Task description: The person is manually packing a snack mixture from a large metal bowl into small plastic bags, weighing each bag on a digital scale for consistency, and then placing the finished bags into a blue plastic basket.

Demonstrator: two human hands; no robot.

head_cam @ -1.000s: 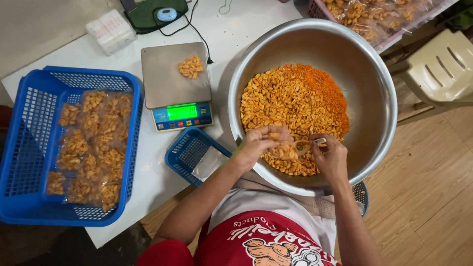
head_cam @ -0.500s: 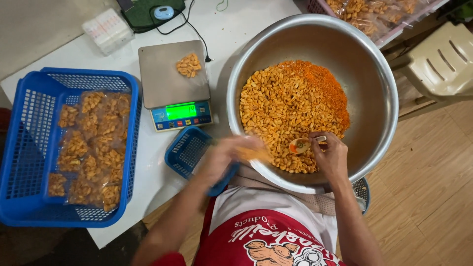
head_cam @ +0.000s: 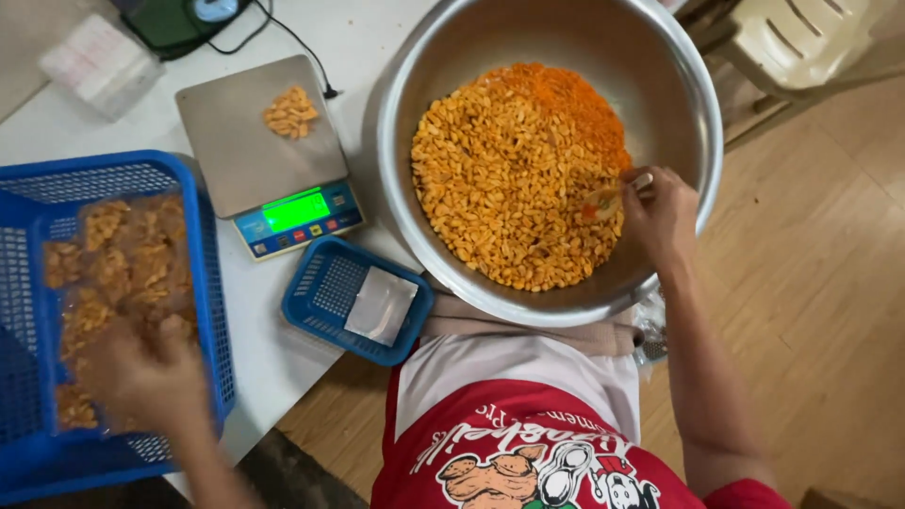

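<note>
My right hand [head_cam: 660, 217] is shut on a small spoon [head_cam: 608, 196] that dips into the orange seasoned peanuts [head_cam: 509, 179] inside a large steel bowl [head_cam: 698, 104]. My left hand [head_cam: 141, 377], blurred, hovers over the near part of a big blue basket [head_cam: 209, 273] filled with clear bags of peanuts [head_cam: 113, 254]. Whether it holds a bag cannot be made out. Between the basket and the bowl sits a digital scale [head_cam: 255, 160] with a little heap of peanuts [head_cam: 290, 111] on its pan.
A small blue basket [head_cam: 320, 283] holding empty clear bags [head_cam: 382, 303] stands at the table's near edge. A white box [head_cam: 99, 61] and a green device [head_cam: 179, 19] with a cable lie at the back. A pale plastic chair [head_cam: 801, 38] stands on the wooden floor to the right.
My left hand left the bowl and swung left to the big blue basket. My right hand moved the spoon further into the peanuts. The view shifted left and down.
</note>
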